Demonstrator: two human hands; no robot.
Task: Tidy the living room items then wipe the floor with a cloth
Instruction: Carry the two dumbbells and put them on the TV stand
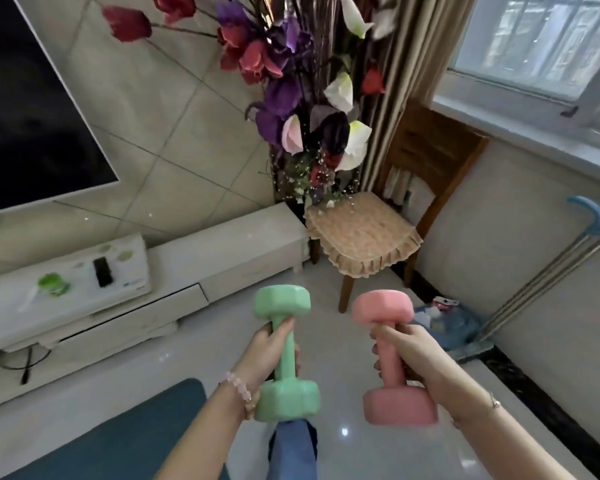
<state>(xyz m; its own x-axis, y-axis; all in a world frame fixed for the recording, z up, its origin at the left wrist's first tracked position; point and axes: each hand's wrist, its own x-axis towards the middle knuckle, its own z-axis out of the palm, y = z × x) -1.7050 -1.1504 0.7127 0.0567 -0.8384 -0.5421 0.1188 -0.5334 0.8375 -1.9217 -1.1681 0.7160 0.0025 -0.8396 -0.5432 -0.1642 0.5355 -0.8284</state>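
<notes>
My left hand point(269, 351) grips the handle of a green dumbbell point(284, 355), held upright above the glossy floor point(340, 441). My right hand point(409, 355) grips the handle of a pink dumbbell point(392, 362), also roughly upright, about a hand's width to the right of the green one. Both dumbbells are off the floor in front of me. A blue cloth point(444, 323) lies on the floor by the right wall, at the foot of a mop point(548, 271).
A low white TV cabinet point(194, 271) runs along the left wall under a large TV point(32, 105). A tall vase of artificial flowers point(309, 98) and a wooden chair point(364, 233) with a frilled cushion stand ahead. A dark teal mat point(125, 434) lies lower left.
</notes>
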